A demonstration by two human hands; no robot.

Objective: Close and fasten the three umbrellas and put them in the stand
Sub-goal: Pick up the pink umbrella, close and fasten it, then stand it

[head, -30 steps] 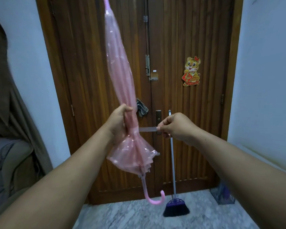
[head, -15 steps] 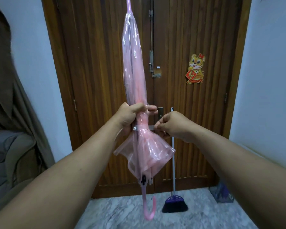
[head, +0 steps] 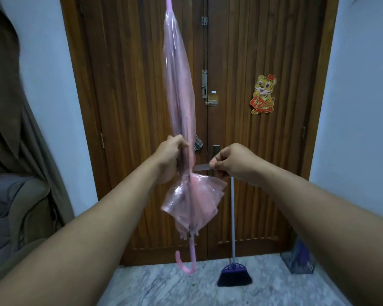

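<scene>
Step in hand: we were fastening the translucent pink plastic umbrella (head: 181, 102); we judged the wrap to be unfinished, since its thin clear tie strap (head: 202, 167) stood out sideways from the folds.
Doing it well: we thought the strap should be kept taut and level, carried round the narrowest part of the bundle just above the flare, and pressed onto its fastener only once the pleats lay flat beneath it.
Left hand: our left hand (head: 169, 157) was curled round the gathered canopy, squeezing the folds against the shaft.
Right hand: our right hand (head: 232, 161) pinched the free end of the strap between thumb and fingers, just beside the umbrella.
Where the umbrella was: we held it upright in the air before the dark slatted wooden door (head: 241, 129), tip upward and out of view at the top, its pink hooked handle (head: 187, 261) hanging above the grey marbled floor (head: 186, 288).
How it looked: the upper canopy was furled into a slim roll, while below our grip the loose hem flared out in crumpled panels.
Risk: we judged that slack in the left grip would let the slippery film spring open.
Stand: a dark mesh container (head: 300, 260) sat by the right wall; we could not tell whether it was the stand.
</scene>
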